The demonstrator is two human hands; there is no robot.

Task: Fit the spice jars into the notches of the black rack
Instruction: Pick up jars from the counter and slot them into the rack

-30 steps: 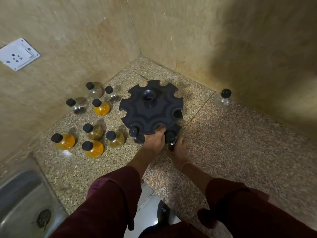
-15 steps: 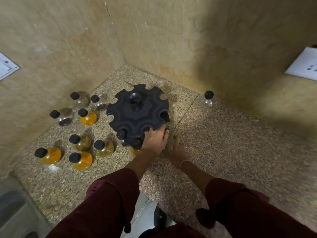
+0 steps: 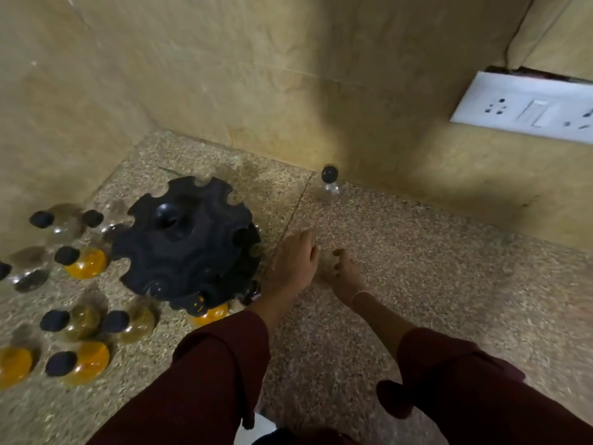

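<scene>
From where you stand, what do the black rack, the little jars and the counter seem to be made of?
The black rack looks like moulded plastic with a matt finish: dull, even black with rounded notches. The lone jar by the wall seems clear glass or clear plastic, see-through with small highlights; its black cap is probably plastic. The counter looks like polished speckled stone, likely granite, going by its fine grain and the straight seam.

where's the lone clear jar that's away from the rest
In the head view the clear jar stands alone at the foot of the back wall, right of the black rack and beyond both hands.
</scene>
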